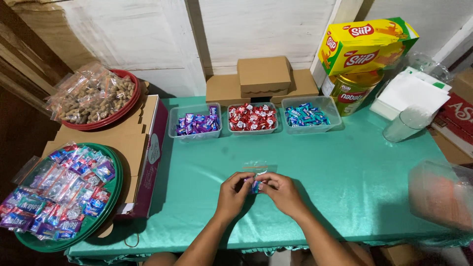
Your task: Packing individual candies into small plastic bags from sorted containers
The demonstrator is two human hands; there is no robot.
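Both hands met over the green tablecloth, near its front edge. My left hand and right hand each pinched one side of a small clear zip bag, thumbs and forefingers nearly closed on the plastic, the other fingers curled loosely. The bag stood roughly upright between them, its red-striped mouth at the top, a few wrapped candies bunched at the bottom by my fingertips. Whether the seal was pressed shut I could not tell; the strip was too small to read.

Judgement on technique: the grip sat low, on the candy, not on the seal. To close the mouth well I would have held the bag by its two upper corners, kept the candies settled below the strip, and run the pinch along it from one end to the other, pressing air out first.

Surroundings: three clear tubs in a row at the far edge, purple candy tub, red candy tub and blue candy tub, well apart from my hands. To the left, a green tray piled with filled bags, resting on a flat carton; behind it a red basket of bagged peanuts.
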